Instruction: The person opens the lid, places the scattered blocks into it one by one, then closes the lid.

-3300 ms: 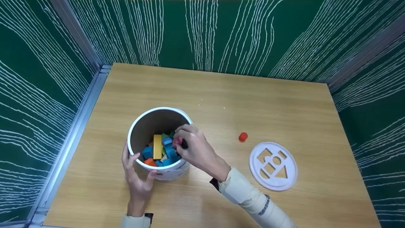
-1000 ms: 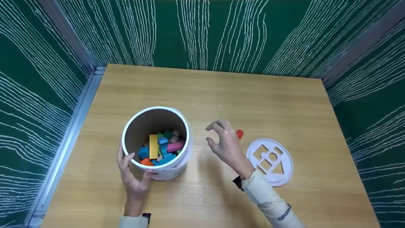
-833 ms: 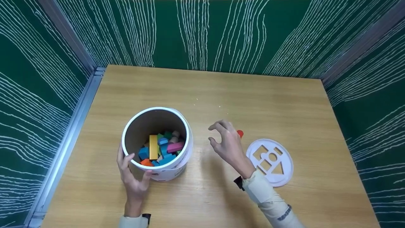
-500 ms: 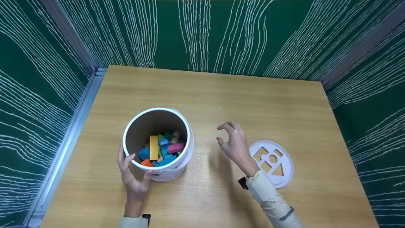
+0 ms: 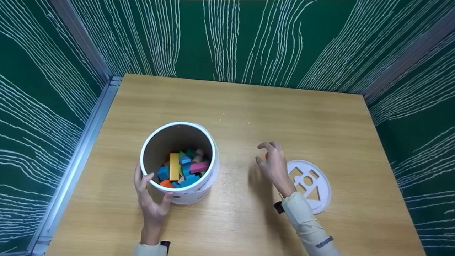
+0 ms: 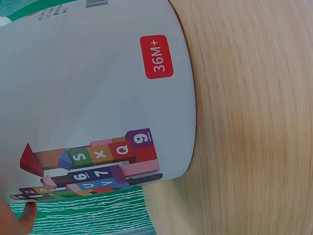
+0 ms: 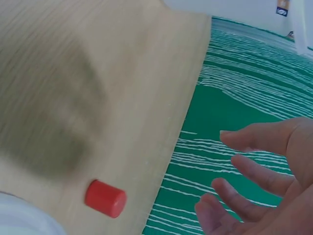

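Observation:
A white bucket (image 5: 186, 198) stands on the table, heaped inside with coloured blocks, among them a yellow bar (image 5: 174, 167) and a pink block (image 5: 199, 167). My left hand (image 5: 152, 206) holds its near left side, a fingertip at the rim and the thumb against the wall. In the left wrist view, the bucket's printed wall (image 6: 98, 88) fills much of the picture. My right hand (image 5: 275, 167) hovers by a red cylinder block (image 7: 105, 198), fingers bent loosely and apart. The right wrist view shows that block on the table, separate from the fingers (image 7: 264, 134).
A white lid (image 5: 325, 188) with shaped cut-outs lies flat right of the bucket, partly under my right forearm. Green walls (image 5: 266, 42) with white lines stand round the wooden table (image 5: 227, 96). Tiny white specks lie on the tabletop.
My right hand let go of a pink block inside the bucket, came out, and moved right to the red cylinder block. The left hand kept its place on the bucket.

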{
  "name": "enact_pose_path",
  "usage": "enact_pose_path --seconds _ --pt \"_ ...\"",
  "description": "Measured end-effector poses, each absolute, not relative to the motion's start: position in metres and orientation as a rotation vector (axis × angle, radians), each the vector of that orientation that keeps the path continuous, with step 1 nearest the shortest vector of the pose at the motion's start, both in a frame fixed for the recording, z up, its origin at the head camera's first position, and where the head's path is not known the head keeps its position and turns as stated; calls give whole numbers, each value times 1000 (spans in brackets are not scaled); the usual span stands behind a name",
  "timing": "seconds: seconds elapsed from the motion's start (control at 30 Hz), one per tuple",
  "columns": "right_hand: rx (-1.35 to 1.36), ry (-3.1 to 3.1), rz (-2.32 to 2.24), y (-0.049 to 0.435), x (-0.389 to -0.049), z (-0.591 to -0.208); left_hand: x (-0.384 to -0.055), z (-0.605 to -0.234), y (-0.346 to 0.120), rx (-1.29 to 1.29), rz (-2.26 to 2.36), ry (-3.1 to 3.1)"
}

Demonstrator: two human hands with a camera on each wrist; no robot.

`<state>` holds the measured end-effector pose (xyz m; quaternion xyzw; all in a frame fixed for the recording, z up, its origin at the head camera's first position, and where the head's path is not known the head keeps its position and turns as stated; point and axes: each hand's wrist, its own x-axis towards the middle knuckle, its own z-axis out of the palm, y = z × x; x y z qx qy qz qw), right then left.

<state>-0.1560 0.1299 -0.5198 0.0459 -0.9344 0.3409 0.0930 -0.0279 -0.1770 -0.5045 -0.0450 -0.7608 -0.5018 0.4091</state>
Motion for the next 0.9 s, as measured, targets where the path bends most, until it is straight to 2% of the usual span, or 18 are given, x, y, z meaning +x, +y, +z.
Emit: enact_pose_path --seconds 0.47,0.9 --pt "-39 -2860 1006 149 -164 -544 -27 -503 -176 -97 -1253 -1940" --pt "14 -2982 1046 160 -177 -561 -28 -503 -177 -113 -1263 -1932"
